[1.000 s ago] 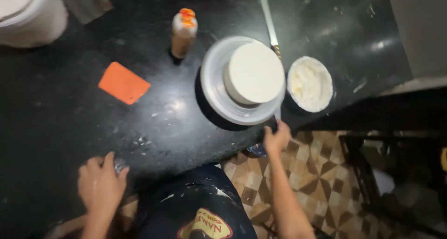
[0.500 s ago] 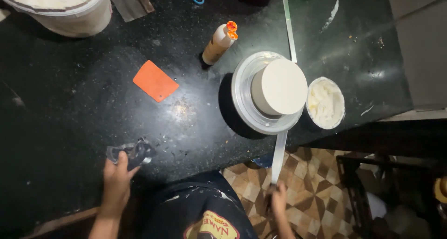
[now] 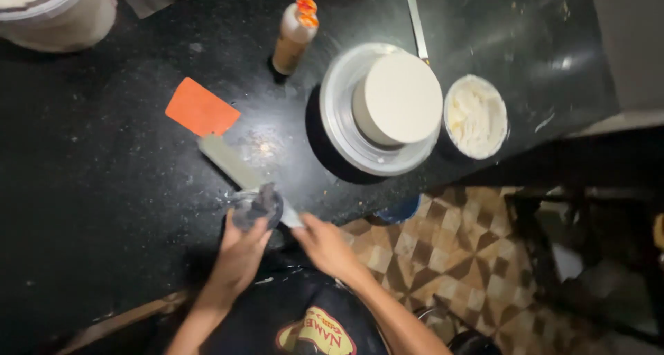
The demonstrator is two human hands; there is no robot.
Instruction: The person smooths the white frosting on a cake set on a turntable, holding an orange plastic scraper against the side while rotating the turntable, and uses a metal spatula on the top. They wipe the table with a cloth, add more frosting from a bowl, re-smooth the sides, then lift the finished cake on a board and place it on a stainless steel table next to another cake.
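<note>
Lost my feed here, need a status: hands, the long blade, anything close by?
Left hand holds a dark cloth on the long blade. Right hand grips the blade's near end. Orange scraper lies beside the blade tip; cake on turntable stands apart.

Brown, orange-capped squeeze bottle [image 3: 293, 37] — countertop's far edge

Large white plastic bucket [image 3: 52, 12]: cut off by top-left edge. Long pale metal blade [image 3: 238, 168]: near end hidden under grey crumpled cloth [image 3: 257, 206]. Both forearms leave the bottom edge.
</note>
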